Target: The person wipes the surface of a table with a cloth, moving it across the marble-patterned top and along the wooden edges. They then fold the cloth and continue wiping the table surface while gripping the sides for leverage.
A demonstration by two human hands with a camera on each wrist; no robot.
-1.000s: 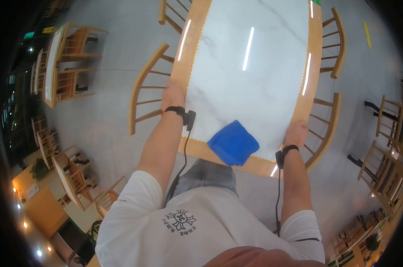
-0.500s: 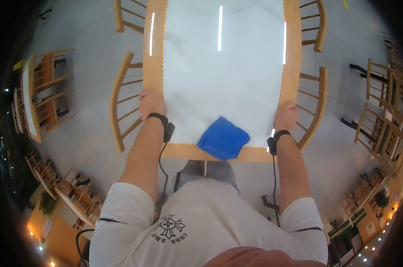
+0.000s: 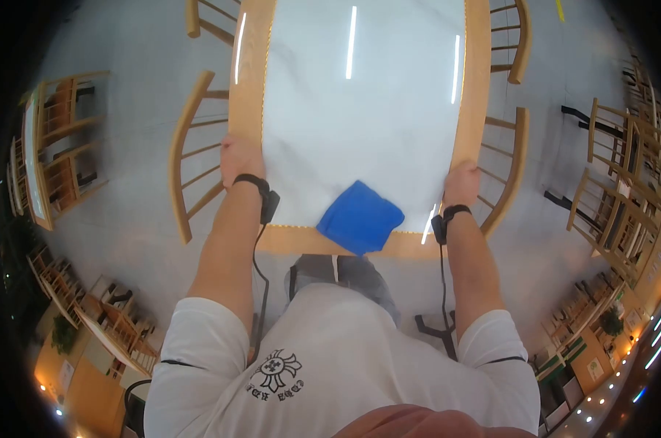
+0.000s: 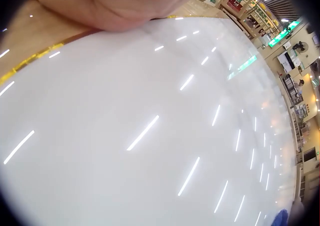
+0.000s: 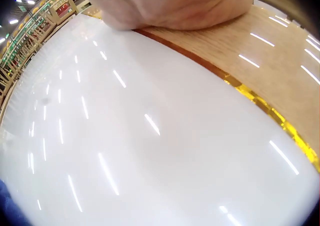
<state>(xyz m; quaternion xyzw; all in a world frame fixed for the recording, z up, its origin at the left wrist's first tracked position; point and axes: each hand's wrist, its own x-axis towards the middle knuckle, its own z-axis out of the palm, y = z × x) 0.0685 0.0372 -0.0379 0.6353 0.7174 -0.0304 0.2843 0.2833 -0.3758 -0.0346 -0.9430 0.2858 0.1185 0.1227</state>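
Observation:
A long table with a pale marbled top (image 3: 363, 109) and wooden border stretches out in front of the person. At its left side border, the left hand (image 3: 241, 158) grips the edge, the fingers bent over the outer side. Opposite, the right hand (image 3: 462, 184) holds the right side border in the same way, slightly nearer the front. Both wrist views show the lower part of each hand, left (image 4: 120, 6) and right (image 5: 175, 6), down on the wood; the fingertips are hidden. Between the hands, a folded blue cloth (image 3: 360, 219) lies over the front border.
A wooden chair (image 3: 178, 157) stands close by the left side, and another chair (image 3: 519, 168) by the right. Two more chairs are farther along. Other tables and chairs fill the room's sides. The person's legs are at the front edge.
The head view has turned, so the table now appears straighter and farther left. Both hands keep their places on the borders, and the blue cloth lies as before on the table.

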